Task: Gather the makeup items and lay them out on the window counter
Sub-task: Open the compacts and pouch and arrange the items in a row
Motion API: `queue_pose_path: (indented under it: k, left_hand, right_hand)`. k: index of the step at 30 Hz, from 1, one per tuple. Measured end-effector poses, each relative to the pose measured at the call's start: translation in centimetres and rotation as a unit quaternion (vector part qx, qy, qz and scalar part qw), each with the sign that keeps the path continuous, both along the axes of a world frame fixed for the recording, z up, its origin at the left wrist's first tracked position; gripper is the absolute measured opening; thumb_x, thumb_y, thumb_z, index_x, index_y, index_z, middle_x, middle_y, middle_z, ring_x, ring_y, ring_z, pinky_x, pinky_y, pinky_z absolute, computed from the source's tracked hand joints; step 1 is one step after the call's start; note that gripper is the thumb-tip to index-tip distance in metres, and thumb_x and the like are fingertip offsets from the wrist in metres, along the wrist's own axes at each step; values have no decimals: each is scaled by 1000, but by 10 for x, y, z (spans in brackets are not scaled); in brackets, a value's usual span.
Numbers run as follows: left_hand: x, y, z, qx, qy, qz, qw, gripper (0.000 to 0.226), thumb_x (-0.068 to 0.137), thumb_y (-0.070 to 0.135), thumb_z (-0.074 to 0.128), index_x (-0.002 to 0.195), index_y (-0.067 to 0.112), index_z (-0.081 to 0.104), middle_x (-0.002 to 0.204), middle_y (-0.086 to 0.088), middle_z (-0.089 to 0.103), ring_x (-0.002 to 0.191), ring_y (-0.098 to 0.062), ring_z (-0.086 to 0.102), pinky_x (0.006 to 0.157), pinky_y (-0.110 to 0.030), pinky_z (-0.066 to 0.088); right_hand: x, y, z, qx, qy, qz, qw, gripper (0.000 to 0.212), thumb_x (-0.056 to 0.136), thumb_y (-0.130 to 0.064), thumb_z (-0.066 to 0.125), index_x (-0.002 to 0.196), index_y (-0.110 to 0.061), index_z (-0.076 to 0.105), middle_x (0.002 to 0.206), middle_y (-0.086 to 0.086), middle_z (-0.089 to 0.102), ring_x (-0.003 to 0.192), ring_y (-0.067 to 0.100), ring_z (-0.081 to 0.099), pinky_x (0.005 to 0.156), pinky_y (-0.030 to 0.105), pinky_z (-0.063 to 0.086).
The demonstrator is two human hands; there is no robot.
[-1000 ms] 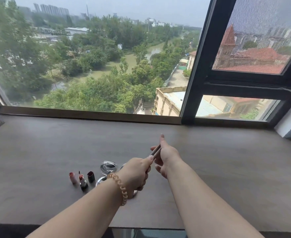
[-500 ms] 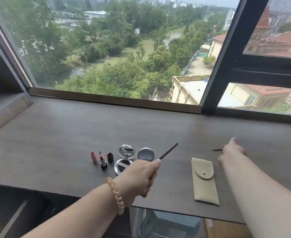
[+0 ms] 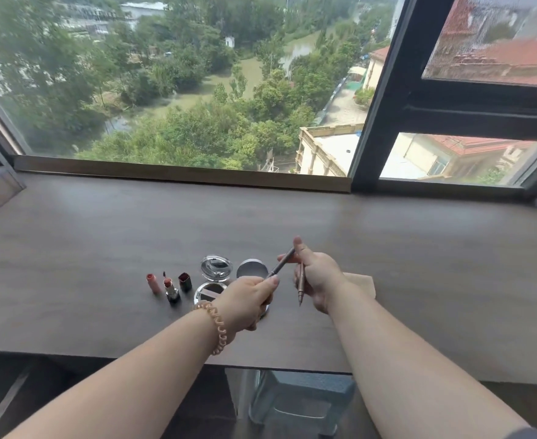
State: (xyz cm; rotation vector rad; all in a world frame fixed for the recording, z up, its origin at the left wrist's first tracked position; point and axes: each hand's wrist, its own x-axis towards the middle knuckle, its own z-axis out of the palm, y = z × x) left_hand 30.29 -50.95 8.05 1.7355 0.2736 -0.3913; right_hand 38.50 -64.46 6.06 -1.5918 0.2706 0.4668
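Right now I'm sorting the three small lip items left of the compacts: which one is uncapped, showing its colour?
The middle lipstick, with its pinkish bullet raised above a dark base. The pink tube and dark red tube flanking it look closed.

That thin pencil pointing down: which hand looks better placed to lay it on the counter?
The right hand: it already holds that pencil, above bare counter. The left hand holds another pencil.
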Motion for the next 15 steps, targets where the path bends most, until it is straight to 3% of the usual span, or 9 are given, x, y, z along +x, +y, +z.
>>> queue_pose_path:
  k: [2, 6, 9, 11, 13, 15]
  left_hand:
    - [2, -3, 1, 7, -4, -15, 1000, 44, 96, 36, 45, 59, 14, 39, 49, -4, 33, 38, -14, 29, 40, -19, 27]
    - [1, -8, 4, 10, -3, -24, 1000, 46, 97, 35, 44, 56, 15, 39, 49, -1, 34, 40, -14, 30, 43, -22, 29]
    - [3, -8, 7, -5, 6, -22, 1000, 47, 97, 35, 44, 55, 15, 38, 45, 1, 33, 37, -13, 28, 45, -23, 27]
    - [-2, -6, 9, -12, 6, -51, 999, 47, 97, 35, 42, 54, 16, 37, 46, 0, 31, 37, -12, 26, 46, -24, 29]
    - [-15, -1, 8, -17, 5, -100, 995, 47, 98, 34, 39, 55, 16, 36, 45, 1, 28, 37, -12, 24, 46, -24, 33]
    - [-29, 14, 2, -29, 26, -88, 995, 45, 99, 33, 38, 57, 17, 36, 43, 3, 26, 37, -12, 23, 47, -24, 34]
  right_hand:
    - [-1, 6, 4, 8, -5, 3, 1000, 48, 88, -55, 52, 76, -13, 72, 34, -12, 41, 54, 14, 36, 48, 23, 32]
    - [0, 9, 5, 1, -4, -31, 999, 41, 91, -42, 55, 64, -13, 64, 33, -12, 41, 53, 14, 36, 54, 25, 33]
    - [-2, 15, 0, -26, 5, -66, 997, 38, 90, -38, 54, 62, -14, 58, 54, -1, 52, 55, 17, 39, 58, 28, 34]
    - [1, 11, 2, -11, 26, -144, 989, 35, 91, -31, 50, 61, -13, 53, 65, 7, 52, 54, 20, 42, 53, 28, 33]
    - [10, -22, 8, 20, 61, -276, 959, 34, 93, -20, 41, 61, -11, 46, 52, 7, 52, 41, 20, 44, 46, 24, 27]
    - [20, -72, 7, -15, 57, -340, 938, 29, 90, -19, 40, 63, -11, 48, 43, 6, 53, 31, 18, 45, 40, 20, 27]
